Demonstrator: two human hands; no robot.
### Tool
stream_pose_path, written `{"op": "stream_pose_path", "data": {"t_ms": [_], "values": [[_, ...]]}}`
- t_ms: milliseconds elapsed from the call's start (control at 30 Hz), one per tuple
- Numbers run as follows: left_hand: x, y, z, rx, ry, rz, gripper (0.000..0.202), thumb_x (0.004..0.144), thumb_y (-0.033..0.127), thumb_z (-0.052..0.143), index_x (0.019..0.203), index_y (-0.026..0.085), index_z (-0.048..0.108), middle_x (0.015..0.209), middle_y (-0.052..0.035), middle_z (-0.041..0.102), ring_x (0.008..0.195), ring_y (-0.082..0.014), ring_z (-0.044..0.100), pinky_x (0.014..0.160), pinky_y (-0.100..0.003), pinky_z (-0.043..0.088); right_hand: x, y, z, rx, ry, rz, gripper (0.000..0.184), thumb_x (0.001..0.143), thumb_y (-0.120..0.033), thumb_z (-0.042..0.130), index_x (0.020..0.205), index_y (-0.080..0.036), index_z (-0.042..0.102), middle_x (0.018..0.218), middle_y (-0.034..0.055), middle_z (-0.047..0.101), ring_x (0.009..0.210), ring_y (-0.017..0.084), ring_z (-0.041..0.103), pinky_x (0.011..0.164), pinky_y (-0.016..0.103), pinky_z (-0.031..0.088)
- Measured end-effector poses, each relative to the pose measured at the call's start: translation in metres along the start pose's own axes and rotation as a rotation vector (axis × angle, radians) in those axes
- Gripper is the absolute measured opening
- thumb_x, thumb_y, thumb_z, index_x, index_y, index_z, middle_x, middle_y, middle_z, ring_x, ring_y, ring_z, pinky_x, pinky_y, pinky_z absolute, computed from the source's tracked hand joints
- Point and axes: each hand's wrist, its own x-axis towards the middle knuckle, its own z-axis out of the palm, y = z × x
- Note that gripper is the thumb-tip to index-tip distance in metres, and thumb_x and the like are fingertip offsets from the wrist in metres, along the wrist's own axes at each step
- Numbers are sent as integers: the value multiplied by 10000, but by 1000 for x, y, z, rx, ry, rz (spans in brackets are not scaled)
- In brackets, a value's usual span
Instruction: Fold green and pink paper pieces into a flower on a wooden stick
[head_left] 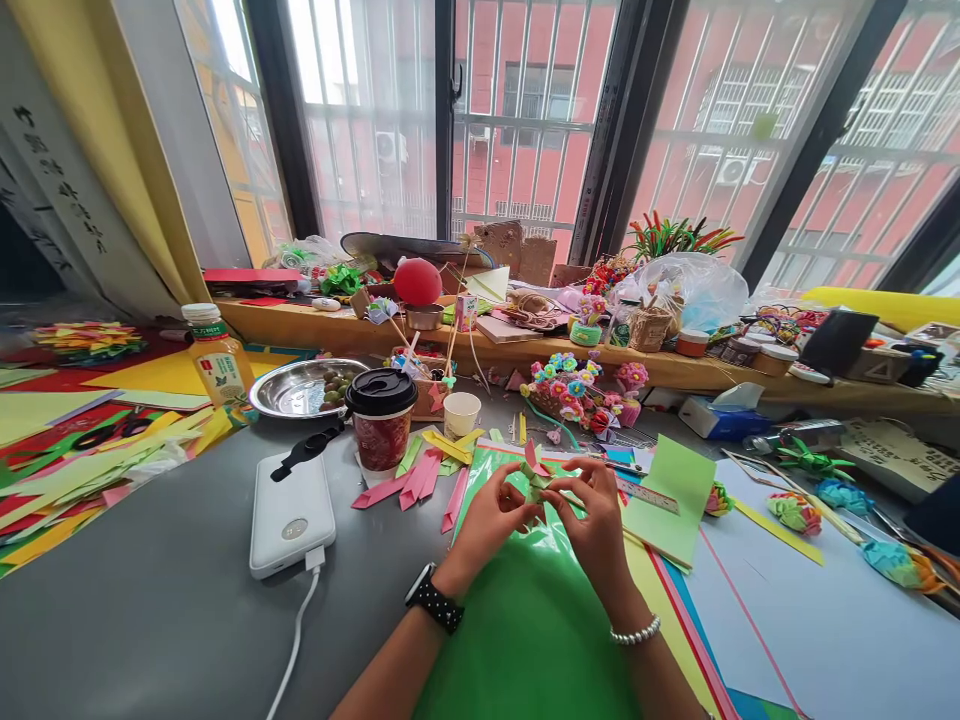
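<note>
My left hand [493,515] and my right hand [592,510] meet over a shiny green sheet [525,620]. Between their fingertips is a small piece of folded paper [535,476], light green with a pink tip pointing up. Both hands are closed on it in a pinch; my fingers hide part of its shape. Left of my hands lie pink folded paper strips [421,478] and yellow strips [454,446]. To the right, a ruler [649,494] lies by a light green paper sheet [671,490].
A white power bank [291,515] with a cable lies at left, beside a lidded coffee cup [381,420]. Behind stand a paper cup [461,414], a metal plate [289,390] of green fruit and a drink bottle [217,360]. Paper flowers [795,512] lie at right.
</note>
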Motion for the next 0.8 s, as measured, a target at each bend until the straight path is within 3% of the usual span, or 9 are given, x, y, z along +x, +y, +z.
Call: {"op": "stream_pose_path", "data": {"t_ms": [233, 433, 600, 800], "values": [[1, -2, -1, 19, -14, 13, 576, 581, 314, 709, 1069, 160, 444, 561, 70, 502, 553, -144, 597, 478, -229, 437, 2, 2, 0, 31, -14, 38, 93, 750, -266, 594, 697, -204, 638, 933, 67, 509, 832, 217, 462, 741, 382, 390], [-1, 9, -5, -217, 45, -161, 540, 570, 291, 735, 1015, 155, 461, 659, 19, 591, 647, -134, 616, 592, -228, 444, 4, 9, -7, 150, -29, 104, 136, 735, -336, 604, 739, -204, 638, 967, 72, 502, 917, 231, 482, 704, 356, 439], [-4, 15, -7, -379, -28, -244, 606, 549, 248, 761, 1067, 180, 454, 717, 0, 633, 666, -118, 609, 661, -236, 435, 4, 10, -8, 153, -57, 113, 120, 739, -323, 603, 763, -215, 650, 993, 74, 497, 940, 236, 475, 736, 376, 435], [-4, 13, -3, -362, -86, -252, 598, 540, 260, 765, 1065, 173, 491, 691, 4, 615, 656, -129, 605, 664, -255, 430, 4, 6, -4, 143, -45, 64, 81, 747, -288, 599, 739, -219, 641, 989, 60, 509, 955, 229, 470, 800, 389, 395]]}}
